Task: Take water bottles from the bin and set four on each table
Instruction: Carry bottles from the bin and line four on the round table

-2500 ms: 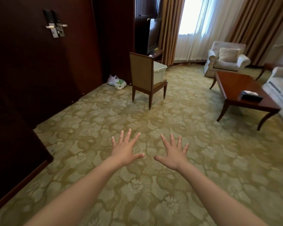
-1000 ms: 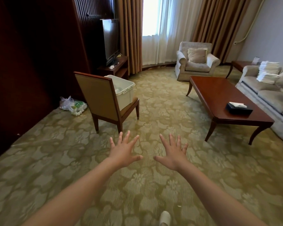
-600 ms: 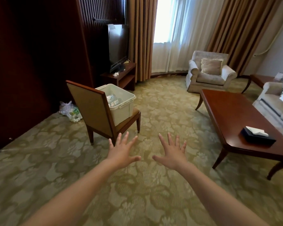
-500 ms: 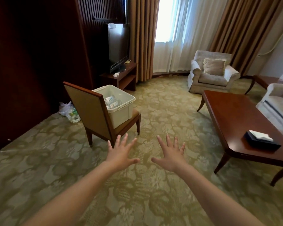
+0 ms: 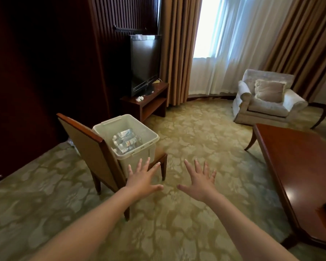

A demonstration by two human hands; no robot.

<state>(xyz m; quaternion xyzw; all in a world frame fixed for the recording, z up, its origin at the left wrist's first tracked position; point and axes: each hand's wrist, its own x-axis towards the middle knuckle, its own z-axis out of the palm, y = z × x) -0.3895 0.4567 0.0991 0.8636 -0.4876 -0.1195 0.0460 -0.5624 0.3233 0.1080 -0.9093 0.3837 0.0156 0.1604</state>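
While both hands reach forward, left hand (image 5: pixel 142 182) and right hand (image 5: pixel 200 182) are spread, holding nothing. Bin (image 5: pixel 151 146) on chair (image 5: pixel 87 144): water bottles (image 5: pixel 125 141) inside.

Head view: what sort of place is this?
Probably a hotel suite's sitting area: a television on a low stand, an upholstered armchair by floor-length curtains, and a polished wooden coffee table on patterned carpet.

Two bare forearms, two bare hands
The left hand (image 5: pixel 142 182) and right hand (image 5: pixel 200 182) have short, plain nails.
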